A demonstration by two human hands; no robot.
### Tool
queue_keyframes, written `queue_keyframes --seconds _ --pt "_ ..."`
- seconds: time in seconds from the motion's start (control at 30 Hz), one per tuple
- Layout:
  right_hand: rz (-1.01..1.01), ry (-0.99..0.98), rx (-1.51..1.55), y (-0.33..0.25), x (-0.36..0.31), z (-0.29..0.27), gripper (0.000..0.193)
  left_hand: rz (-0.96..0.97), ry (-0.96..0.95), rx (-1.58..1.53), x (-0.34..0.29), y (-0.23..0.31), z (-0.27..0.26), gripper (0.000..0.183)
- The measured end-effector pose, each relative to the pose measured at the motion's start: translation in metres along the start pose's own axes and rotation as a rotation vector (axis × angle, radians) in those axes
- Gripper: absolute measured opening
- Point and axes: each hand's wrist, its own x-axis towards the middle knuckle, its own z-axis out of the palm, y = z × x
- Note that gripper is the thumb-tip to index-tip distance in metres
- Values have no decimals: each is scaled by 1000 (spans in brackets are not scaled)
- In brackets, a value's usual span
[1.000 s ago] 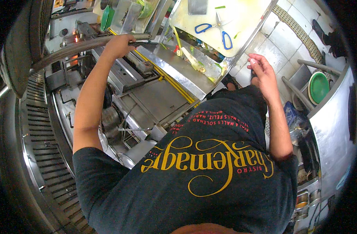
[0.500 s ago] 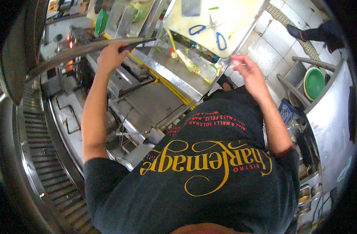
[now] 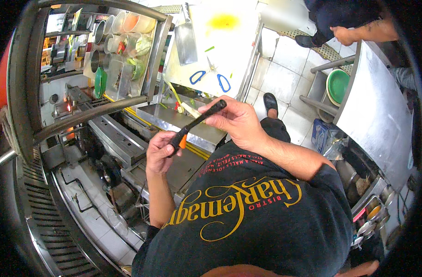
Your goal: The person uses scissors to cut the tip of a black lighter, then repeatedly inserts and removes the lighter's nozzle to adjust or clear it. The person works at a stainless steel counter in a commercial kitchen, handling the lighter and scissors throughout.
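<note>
in front of the dark shirt [image 3: 266, 235], the left hand [image 3: 160, 151] grips a black rod-shaped tool [image 3: 198, 123] near its orange tab; the right hand [image 3: 238, 121] pinches the other end. beyond, blue-handled scissors [image 3: 212, 69] lie on a white board [image 3: 236, 53].

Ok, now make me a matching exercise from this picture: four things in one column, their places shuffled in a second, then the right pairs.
Things
1. Black stick-shaped tool with an orange part
2. Blue-handled metal scissors
3. Round green container
4. Black T-shirt with yellow lettering

Places
A. Worn on the person's body
B. On the pale flat cutting board
C. Near the shiny steel counter
D. In the left hand and right hand

Pairs: 1-D, 2-B, 3-C, 4-A
</note>
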Motion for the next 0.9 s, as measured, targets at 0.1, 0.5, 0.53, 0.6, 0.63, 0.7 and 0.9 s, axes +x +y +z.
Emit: queue_keyframes --seconds 0.1,0.5,0.53,0.6,0.63,0.7,0.9 --pt "-157 -48 -141 -11 -4 -2 24 -13 -98 -84 4 -21 5 40" --pt "-364 8 -263 -59 -20 -30 22 46 -347 -38 78 -50 55 39" --pt "-352 36 -249 -66 -24 -28 19 56 -356 -49 82 -47 65 37" --pt "-418 30 -295 -74 -28 -32 20 105 -404 -28 95 -49 77 36" --pt "-453 27 -317 -78 -29 -33 21 131 -429 -15 101 -49 82 36" --pt "-505 51 -350 -84 -34 -34 23 116 -487 -32 109 -47 93 34" --pt "-585 125 -377 -96 -52 -33 15 112 -657 -30 124 -37 119 32"
